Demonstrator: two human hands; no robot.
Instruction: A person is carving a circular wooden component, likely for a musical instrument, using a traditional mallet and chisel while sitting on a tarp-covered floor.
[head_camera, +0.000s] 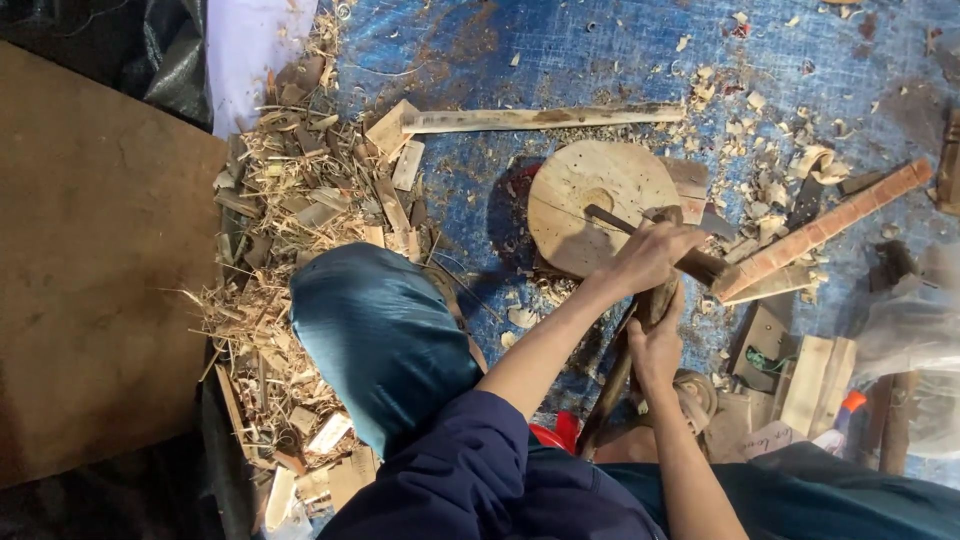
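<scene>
Two hands are working here, close together, one above the other. The left hand (650, 255) is closing tightly around the wooden handle of a blade tool (655, 232), whose dark metal blade is lying flat across a round wooden block (590, 190) and pointing toward 10 o'clock. The right hand (658, 345), just at 6 o'clock from the left one, is wrapping its fingers firmly around a wooden stick (625, 365); the stick is standing steeply, its upper end passing between the two hands and its lower end running toward 7 o'clock, down by a red object (555, 432) that is only partly showing.

The stick is one single piece, brown, roughly rounded and slender, darker than the pale block. There is one block: a light disc with a shallow hollow near its middle and a crack running across its face.

The block is resting on a blue tarpaulin (560, 50) covering the floor. At 12 o'clock from the block one long thin wooden slat (540, 118) is lying crosswise. At 3 o'clock from the hands one reddish squared wooden bar (825, 228) is slanting up toward 2 o'clock. At 9 o'clock, beyond the person's knee in blue trousers (380, 340), a big heap of wood shavings (300, 200) and offcuts is spreading along the tarpaulin's edge.
</scene>
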